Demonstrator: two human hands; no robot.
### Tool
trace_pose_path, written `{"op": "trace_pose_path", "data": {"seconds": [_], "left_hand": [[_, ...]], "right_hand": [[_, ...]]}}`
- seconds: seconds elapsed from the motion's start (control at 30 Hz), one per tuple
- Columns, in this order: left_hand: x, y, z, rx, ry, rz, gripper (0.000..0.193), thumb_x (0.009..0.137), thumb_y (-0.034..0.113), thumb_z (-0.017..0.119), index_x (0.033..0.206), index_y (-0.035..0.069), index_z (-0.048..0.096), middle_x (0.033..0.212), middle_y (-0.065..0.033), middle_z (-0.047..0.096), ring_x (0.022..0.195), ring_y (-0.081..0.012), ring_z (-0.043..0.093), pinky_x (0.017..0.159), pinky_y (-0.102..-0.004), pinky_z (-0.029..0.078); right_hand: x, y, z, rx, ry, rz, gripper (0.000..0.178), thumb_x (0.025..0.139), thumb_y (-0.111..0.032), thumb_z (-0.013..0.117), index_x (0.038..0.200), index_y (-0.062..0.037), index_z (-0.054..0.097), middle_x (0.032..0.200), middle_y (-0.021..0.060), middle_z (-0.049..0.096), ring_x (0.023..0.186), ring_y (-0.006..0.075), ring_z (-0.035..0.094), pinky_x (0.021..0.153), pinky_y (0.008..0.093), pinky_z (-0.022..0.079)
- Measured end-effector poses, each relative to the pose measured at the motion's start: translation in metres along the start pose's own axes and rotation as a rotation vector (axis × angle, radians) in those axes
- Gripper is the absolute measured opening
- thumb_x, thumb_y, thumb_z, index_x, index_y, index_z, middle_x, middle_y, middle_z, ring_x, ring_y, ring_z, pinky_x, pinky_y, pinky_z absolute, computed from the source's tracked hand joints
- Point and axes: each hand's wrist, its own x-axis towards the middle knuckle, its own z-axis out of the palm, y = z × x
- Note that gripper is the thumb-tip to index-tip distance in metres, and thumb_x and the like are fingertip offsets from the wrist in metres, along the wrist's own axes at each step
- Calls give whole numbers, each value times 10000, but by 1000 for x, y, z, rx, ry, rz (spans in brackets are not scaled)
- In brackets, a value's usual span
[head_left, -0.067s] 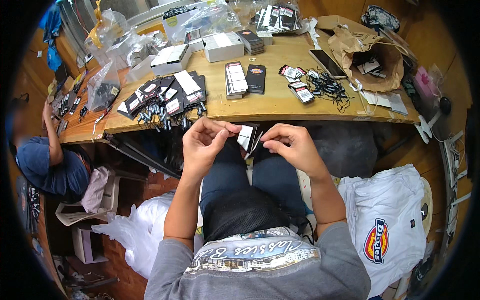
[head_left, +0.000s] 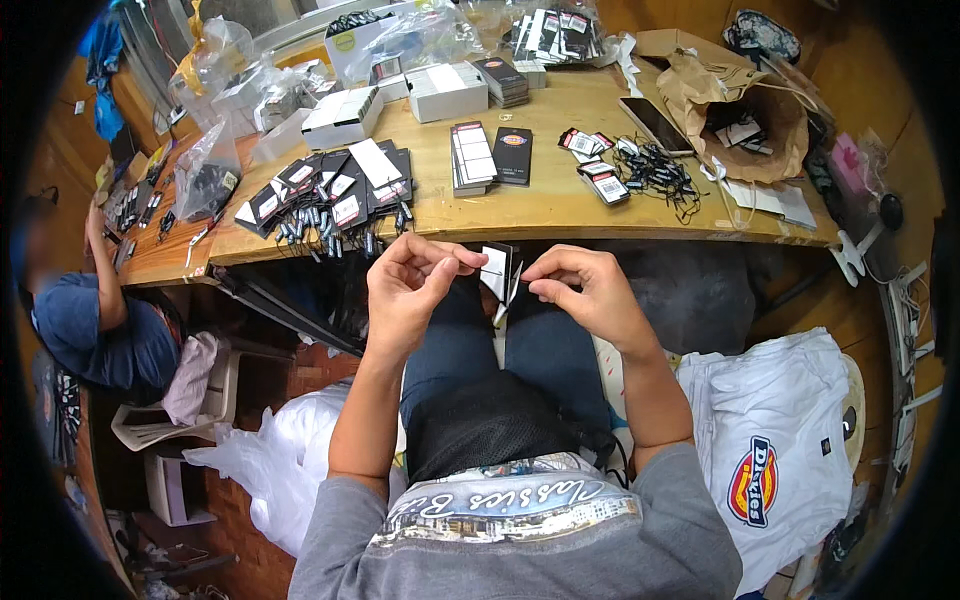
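Observation:
Over my lap, just off the table's front edge, black-and-white hang tags (head_left: 494,272) dangle between my hands. My left hand (head_left: 408,290) is closed in a pinch, its fingertips at the tags' left edge. From the right, my right hand (head_left: 585,287) pinches thumb to forefinger beside the tags' other edge. Any thin cord between the fingertips is too small to make out. Closest on the table are a stack of white-faced tags (head_left: 472,160) and a black tag (head_left: 513,157) lying beside it.
Strung tags (head_left: 335,195) lie piled at the table's left front. Black cords (head_left: 660,180), small tags (head_left: 605,183), a phone (head_left: 655,126) and a paper bag (head_left: 745,115) are at right. White shirts (head_left: 770,440) lie beside me. A person (head_left: 105,330) works at far left.
The hang tags have swung a little and turned slightly between my hands. Both hands stay almost in place.

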Motion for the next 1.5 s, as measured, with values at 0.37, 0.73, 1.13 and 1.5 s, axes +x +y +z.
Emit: {"op": "trace_pose_path", "data": {"seconds": [0.37,0.73,1.13,1.5], "left_hand": [[0,-6,0,-55,112,-66,100,767,68,549,816,-17,568,717,-59,551,597,-100,523,546,-189,391],[-1,-2,28,123,-85,-134,181,734,-30,539,914,-27,552,801,-40,538,718,-64,506,636,-180,414],[-3,1,33,234,-104,-86,223,700,-18,589,909,-24,512,737,-20,530,673,-49,501,595,-172,415],[-4,-2,38,261,-85,-68,160,716,-11,581,869,-24,536,713,-23,552,656,-48,519,581,-164,430]], "right_hand": [[2,8,-12,332,-80,123,185,751,10,522,934,38,542,729,92,571,609,94,529,568,198,442],[3,1,-6,469,-24,78,134,770,-61,546,858,37,527,677,108,583,562,106,543,517,189,441],[1,-7,1,401,80,56,136,787,-94,533,794,41,542,603,91,562,487,94,517,451,178,422],[2,-3,1,499,55,110,121,793,-91,523,774,28,534,586,74,557,469,85,514,433,174,424]]}}
